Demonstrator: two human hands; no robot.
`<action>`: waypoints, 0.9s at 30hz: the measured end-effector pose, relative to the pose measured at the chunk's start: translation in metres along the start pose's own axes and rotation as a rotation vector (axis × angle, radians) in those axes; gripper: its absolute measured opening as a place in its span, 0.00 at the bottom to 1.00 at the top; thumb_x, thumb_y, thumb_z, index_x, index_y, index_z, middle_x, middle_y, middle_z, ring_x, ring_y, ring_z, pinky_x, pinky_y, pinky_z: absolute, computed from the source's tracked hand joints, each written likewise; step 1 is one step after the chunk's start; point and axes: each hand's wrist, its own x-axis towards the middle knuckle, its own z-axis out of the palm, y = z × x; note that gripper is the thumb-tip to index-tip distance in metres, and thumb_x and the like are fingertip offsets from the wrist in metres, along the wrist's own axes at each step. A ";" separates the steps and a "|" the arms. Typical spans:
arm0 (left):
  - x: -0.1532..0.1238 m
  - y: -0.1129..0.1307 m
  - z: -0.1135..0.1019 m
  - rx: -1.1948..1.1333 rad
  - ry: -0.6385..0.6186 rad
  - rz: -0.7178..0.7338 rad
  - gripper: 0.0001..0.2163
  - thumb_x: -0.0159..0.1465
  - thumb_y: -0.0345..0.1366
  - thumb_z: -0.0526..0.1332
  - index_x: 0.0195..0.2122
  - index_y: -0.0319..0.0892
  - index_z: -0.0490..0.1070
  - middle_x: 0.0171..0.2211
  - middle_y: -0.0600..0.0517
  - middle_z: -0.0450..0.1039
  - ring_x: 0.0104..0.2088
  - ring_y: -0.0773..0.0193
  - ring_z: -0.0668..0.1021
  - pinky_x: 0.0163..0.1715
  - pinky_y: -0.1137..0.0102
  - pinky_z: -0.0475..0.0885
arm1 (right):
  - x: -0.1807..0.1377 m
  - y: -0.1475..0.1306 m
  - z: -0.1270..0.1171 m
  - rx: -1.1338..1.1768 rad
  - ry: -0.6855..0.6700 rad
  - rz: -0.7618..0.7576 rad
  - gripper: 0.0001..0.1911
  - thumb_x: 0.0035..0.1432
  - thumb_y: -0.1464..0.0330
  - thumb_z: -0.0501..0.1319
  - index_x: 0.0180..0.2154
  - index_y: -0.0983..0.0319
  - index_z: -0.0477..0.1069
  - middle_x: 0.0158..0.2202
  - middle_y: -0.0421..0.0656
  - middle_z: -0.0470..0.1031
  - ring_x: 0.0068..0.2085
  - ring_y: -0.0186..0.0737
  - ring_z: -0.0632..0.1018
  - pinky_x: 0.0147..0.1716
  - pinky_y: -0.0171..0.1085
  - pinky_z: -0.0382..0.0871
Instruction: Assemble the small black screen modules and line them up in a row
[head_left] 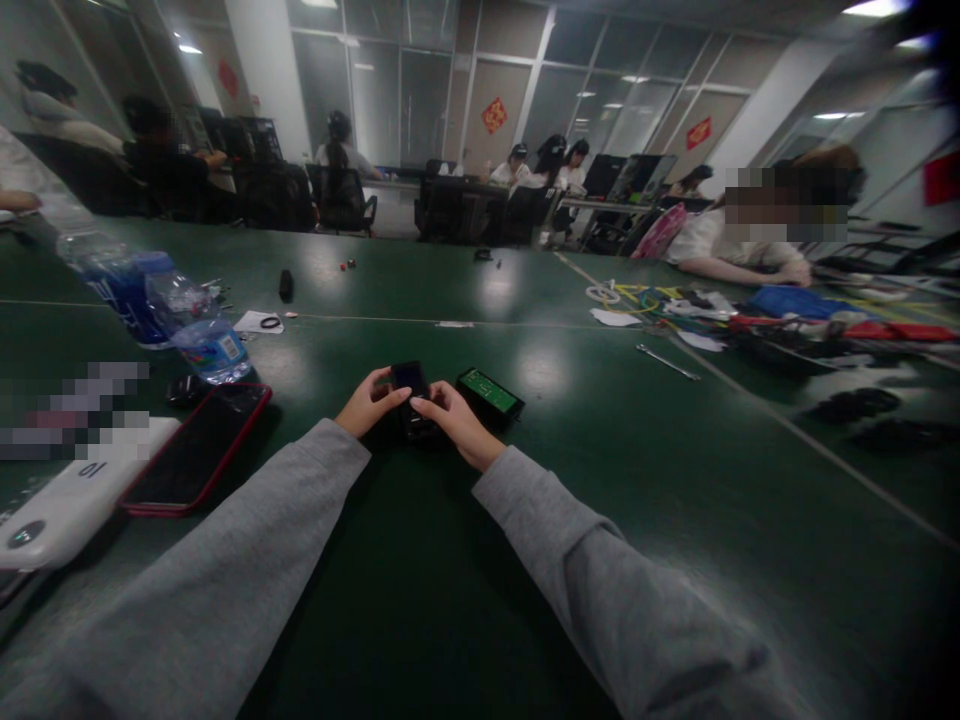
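Both my hands meet on a small black box-like part (pixel 411 380) that rests on the green table (pixel 465 560). My left hand (pixel 366 402) grips its left side with fingers curled round it. My right hand (pixel 455 420) closes on its right side, thumb and forefinger on the top edge. Just to the right of my right hand lies a black tray holding a green circuit board (pixel 490 391). Grey sleeves cover both my forearms.
A red-cased phone (pixel 196 448) and a white power bank (pixel 71 495) lie at left, with plastic water bottles (pixel 196 330) behind. A wrench (pixel 666 361), cables and parts clutter the right, where a seated person (pixel 742 255) leans on the table. More people sit far back.
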 end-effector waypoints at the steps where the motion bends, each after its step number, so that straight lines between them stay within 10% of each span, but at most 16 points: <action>1: 0.000 0.000 0.000 0.007 -0.003 0.009 0.31 0.50 0.48 0.69 0.53 0.41 0.63 0.42 0.45 0.75 0.45 0.51 0.77 0.47 0.55 0.71 | 0.000 0.000 0.000 -0.007 -0.002 0.000 0.23 0.47 0.55 0.70 0.32 0.59 0.59 0.31 0.36 0.67 0.33 0.36 0.72 0.34 0.35 0.66; 27: -0.001 -0.001 0.001 0.064 -0.009 0.089 0.29 0.51 0.45 0.68 0.52 0.41 0.64 0.45 0.45 0.74 0.47 0.52 0.76 0.49 0.54 0.70 | -0.001 0.000 0.002 -0.084 -0.024 0.002 0.24 0.47 0.56 0.70 0.32 0.59 0.58 0.31 0.36 0.66 0.32 0.35 0.71 0.31 0.34 0.64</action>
